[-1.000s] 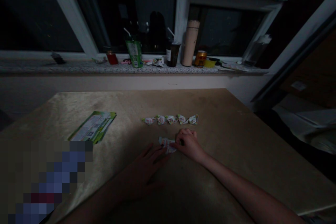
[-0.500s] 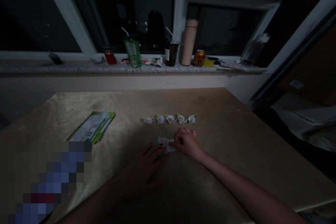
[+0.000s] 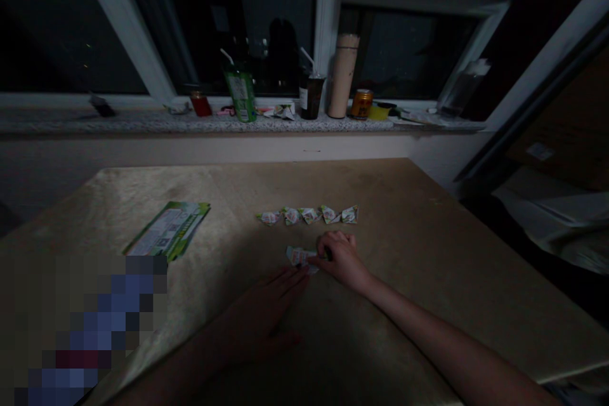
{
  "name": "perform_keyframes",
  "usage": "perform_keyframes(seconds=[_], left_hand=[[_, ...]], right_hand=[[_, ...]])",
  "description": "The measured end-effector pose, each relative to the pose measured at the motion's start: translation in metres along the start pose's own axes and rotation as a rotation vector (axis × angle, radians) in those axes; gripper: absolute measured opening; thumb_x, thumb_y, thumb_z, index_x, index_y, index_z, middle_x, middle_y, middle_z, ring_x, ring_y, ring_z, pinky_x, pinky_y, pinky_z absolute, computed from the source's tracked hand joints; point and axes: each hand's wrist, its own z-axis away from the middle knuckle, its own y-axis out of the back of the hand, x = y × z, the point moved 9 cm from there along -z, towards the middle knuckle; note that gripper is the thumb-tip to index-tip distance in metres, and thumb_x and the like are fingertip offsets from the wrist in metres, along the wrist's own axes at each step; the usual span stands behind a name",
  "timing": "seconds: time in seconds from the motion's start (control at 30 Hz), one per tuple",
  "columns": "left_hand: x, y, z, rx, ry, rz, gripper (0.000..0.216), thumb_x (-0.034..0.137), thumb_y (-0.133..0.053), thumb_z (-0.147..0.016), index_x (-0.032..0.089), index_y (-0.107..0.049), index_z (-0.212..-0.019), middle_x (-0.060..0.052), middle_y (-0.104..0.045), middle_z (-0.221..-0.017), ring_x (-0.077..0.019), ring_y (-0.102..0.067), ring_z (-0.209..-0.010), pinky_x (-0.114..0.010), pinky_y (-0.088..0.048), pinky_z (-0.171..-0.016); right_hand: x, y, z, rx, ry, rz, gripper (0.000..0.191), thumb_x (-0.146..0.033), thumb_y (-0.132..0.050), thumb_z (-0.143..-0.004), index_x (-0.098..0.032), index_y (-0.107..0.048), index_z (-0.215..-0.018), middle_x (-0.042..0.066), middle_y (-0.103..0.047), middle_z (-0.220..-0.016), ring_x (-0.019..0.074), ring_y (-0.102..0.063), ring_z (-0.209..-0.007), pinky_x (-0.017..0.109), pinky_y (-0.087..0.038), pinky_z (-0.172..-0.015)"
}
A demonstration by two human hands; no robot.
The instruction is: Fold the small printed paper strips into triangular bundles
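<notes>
A small flattened white and pale-green wrapper [image 3: 298,257] with reddish print lies on the table between my hands. My left hand [image 3: 271,301] rests palm down with its fingers stretched out, the tips at the wrapper's lower edge. Curled at the wrapper's right side is my right hand [image 3: 340,257], its thumb over that end and its fingers closed; the pinched part is hidden. Just beyond, several small twisted wrapped candies [image 3: 311,216] lie in a row, apart from both hands.
Green printed packaging [image 3: 169,228] lies flat at the left of the table. A pixelated patch covers the lower left. Along the windowsill [image 3: 276,125] stand a green can with a straw [image 3: 242,95], a dark cup [image 3: 311,98], a tall pinkish flask [image 3: 343,76] and an orange can [image 3: 361,104].
My left hand's fingers have drawn closer together and shifted slightly right along the wrapper's lower edge. My right hand has stayed almost in place.
</notes>
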Motion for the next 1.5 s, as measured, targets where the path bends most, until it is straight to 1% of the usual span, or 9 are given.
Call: perform_keyframes(seconds=[0.1,0.17,0.27,0.33,0.53,0.93,1.2,1.37,1.5], left_hand=[[0.001,0.001,0.0,0.015,0.003,0.022,0.084,0.045,-0.057,-0.084,0.022,-0.009,-0.149,-0.007,-0.014,-0.155,-0.0266,-0.021,-0.139,-0.043,-0.022,-0.112],[0.001,0.001,0.0,0.026,0.008,0.028,0.084,0.046,-0.058,-0.083,0.022,-0.01,-0.149,-0.006,-0.016,-0.154,-0.0267,-0.022,-0.138,-0.042,-0.022,-0.112],[-0.001,-0.001,0.001,0.031,0.009,0.019,0.086,0.049,-0.058,-0.083,0.022,-0.011,-0.149,-0.007,-0.018,-0.154,-0.0275,-0.023,-0.138,-0.043,-0.023,-0.112],[-0.002,-0.002,0.001,0.029,0.007,0.01,0.085,0.05,-0.057,-0.083,0.021,-0.012,-0.149,-0.007,-0.018,-0.154,-0.0277,-0.023,-0.138,-0.044,-0.022,-0.112],[-0.003,-0.002,0.001,0.044,0.007,0.017,0.082,0.049,-0.058,-0.082,0.021,-0.017,-0.148,-0.007,-0.022,-0.153,-0.0271,-0.025,-0.137,-0.043,-0.022,-0.113],[-0.002,-0.003,0.002,0.044,0.006,0.02,0.085,0.05,-0.058,-0.083,0.02,-0.013,-0.149,-0.008,-0.02,-0.154,-0.0279,-0.024,-0.138,-0.043,-0.023,-0.112],[-0.004,-0.005,0.002,0.035,0.014,-0.003,0.085,0.053,-0.055,-0.084,0.021,-0.01,-0.149,-0.009,-0.019,-0.154,-0.029,-0.024,-0.137,-0.045,-0.024,-0.111],[0.001,-0.004,-0.002,0.041,0.034,-0.02,0.086,0.053,-0.056,-0.082,0.02,-0.013,-0.149,-0.01,-0.023,-0.152,-0.029,-0.026,-0.137,-0.044,-0.025,-0.111],[0.002,-0.006,-0.002,0.053,0.048,-0.045,0.086,0.056,-0.057,-0.081,0.016,-0.019,-0.148,-0.012,-0.025,-0.151,-0.0299,-0.027,-0.136,-0.044,-0.024,-0.111]], right_hand=[[-0.009,0.012,0.003,0.04,0.074,-0.012,0.016,-0.036,-0.062,-0.085,-0.02,-0.061,-0.082,0.003,-0.064,-0.089,0.019,-0.056,-0.089,0.033,-0.035,-0.078],[-0.024,0.02,0.008,0.036,0.229,0.0,0.012,-0.03,-0.057,-0.089,-0.021,-0.063,-0.095,0.005,-0.066,-0.098,0.0198,-0.056,-0.098,0.035,-0.037,-0.086],[-0.05,0.022,0.029,-0.054,0.515,0.03,0.022,-0.026,-0.05,-0.093,-0.02,-0.06,-0.111,0.006,-0.065,-0.114,0.019,-0.053,-0.113,0.036,-0.037,-0.098],[-0.058,0.021,0.044,-0.085,0.608,0.073,0.026,-0.025,-0.046,-0.094,-0.018,-0.06,-0.115,0.007,-0.064,-0.118,0.0176,-0.055,-0.113,0.035,-0.037,-0.102],[-0.055,0.008,0.067,-0.15,0.514,0.142,0.043,-0.031,-0.051,-0.09,-0.016,-0.05,-0.13,0.009,-0.058,-0.129,0.0217,-0.052,-0.12,0.039,-0.038,-0.107],[-0.05,0.011,0.062,-0.21,0.429,-0.051,0.042,-0.024,-0.052,-0.09,-0.017,-0.049,-0.131,0.008,-0.054,-0.133,0.0172,-0.049,-0.124,0.035,-0.03,-0.112],[-0.047,0.01,0.062,-0.168,0.414,-0.032,0.038,-0.026,-0.051,-0.091,-0.021,-0.052,-0.128,0.006,-0.059,-0.127,0.0172,-0.054,-0.119,0.04,-0.029,-0.113],[-0.049,0.009,0.065,-0.132,0.44,0.039,0.039,-0.025,-0.049,-0.091,-0.02,-0.051,-0.129,0.006,-0.059,-0.128,0.0176,-0.054,-0.119,0.042,-0.027,-0.114],[-0.052,0.011,0.066,-0.11,0.438,0.099,0.042,-0.026,-0.049,-0.091,-0.02,-0.049,-0.132,0.006,-0.055,-0.133,0.0198,-0.049,-0.124,0.042,-0.031,-0.112]])
